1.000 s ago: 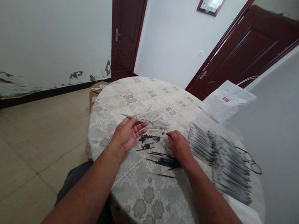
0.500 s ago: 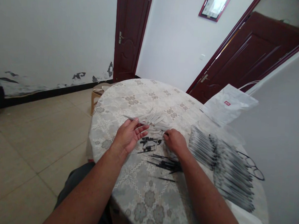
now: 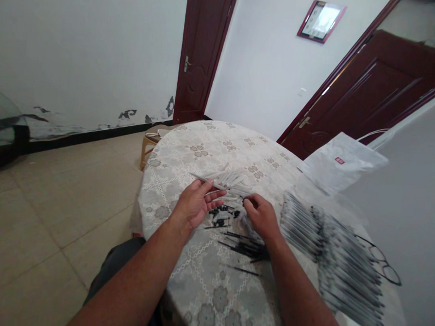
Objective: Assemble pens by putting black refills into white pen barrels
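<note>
My left hand point(image 3: 195, 205) grips a slim whitish pen point(image 3: 195, 175) between thumb and index finger, the other fingers loosely spread. The pen's narrow tip points up and left; its other end reaches towards my right hand point(image 3: 263, 216). Those right fingers are pinched on a small dark piece, mostly hidden by the fingertips. Beyond the hands lies a heap of white tubes point(image 3: 233, 177). Small black caps point(image 3: 220, 209) are scattered between the hands. Nearer to me, thin black sticks point(image 3: 244, 247) lie in a loose pile, partly under my right wrist.
Rows of similar grey-white pens point(image 3: 353, 277) cover the right of the round table with its patterned cloth point(image 3: 197, 264). Eyeglasses point(image 3: 390, 272) rest beside them. Behind is a white bag point(image 3: 343, 157). A stool point(image 3: 149, 142) stands past the table's left edge.
The view has shifted, so everything sits lower and further right. My right fingers have come in towards the pen's near end. My left hand keeps its hold on the pen.
</note>
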`<state>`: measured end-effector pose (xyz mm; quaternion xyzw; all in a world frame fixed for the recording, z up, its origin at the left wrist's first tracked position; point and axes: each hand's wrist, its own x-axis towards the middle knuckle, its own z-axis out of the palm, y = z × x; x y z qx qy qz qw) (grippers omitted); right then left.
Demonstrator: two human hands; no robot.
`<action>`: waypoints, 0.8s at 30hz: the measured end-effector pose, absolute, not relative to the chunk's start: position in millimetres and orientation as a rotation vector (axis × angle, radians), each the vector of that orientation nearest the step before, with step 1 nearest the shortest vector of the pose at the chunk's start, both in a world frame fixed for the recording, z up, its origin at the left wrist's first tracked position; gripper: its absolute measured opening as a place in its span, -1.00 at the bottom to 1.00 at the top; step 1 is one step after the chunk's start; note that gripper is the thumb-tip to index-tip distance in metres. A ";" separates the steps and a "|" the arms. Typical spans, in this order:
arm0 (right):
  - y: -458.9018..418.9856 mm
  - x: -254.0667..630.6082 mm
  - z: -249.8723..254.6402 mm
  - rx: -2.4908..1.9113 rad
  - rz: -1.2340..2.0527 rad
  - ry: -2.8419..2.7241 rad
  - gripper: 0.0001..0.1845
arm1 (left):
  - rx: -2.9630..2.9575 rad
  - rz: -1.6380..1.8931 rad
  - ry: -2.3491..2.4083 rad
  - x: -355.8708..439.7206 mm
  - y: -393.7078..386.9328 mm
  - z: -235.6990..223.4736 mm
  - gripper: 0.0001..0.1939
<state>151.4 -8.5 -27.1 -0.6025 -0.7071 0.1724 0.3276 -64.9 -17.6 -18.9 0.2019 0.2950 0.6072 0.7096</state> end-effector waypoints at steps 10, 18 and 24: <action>-34.5 116.9 -39.1 -1.091 1.171 -1.241 -0.72 | 0.553 1.202 0.630 -61.1 -24.2 -17.6 -0.82; -35.3 114.5 -41.3 -1.071 1.144 -1.264 -0.70 | 0.568 1.203 0.630 -59.9 -25.2 -17.4 -0.83; -35.7 112.2 -40.4 -1.111 1.055 -1.300 -0.70 | 0.585 1.223 0.650 -58.8 -24.5 -20.6 -0.79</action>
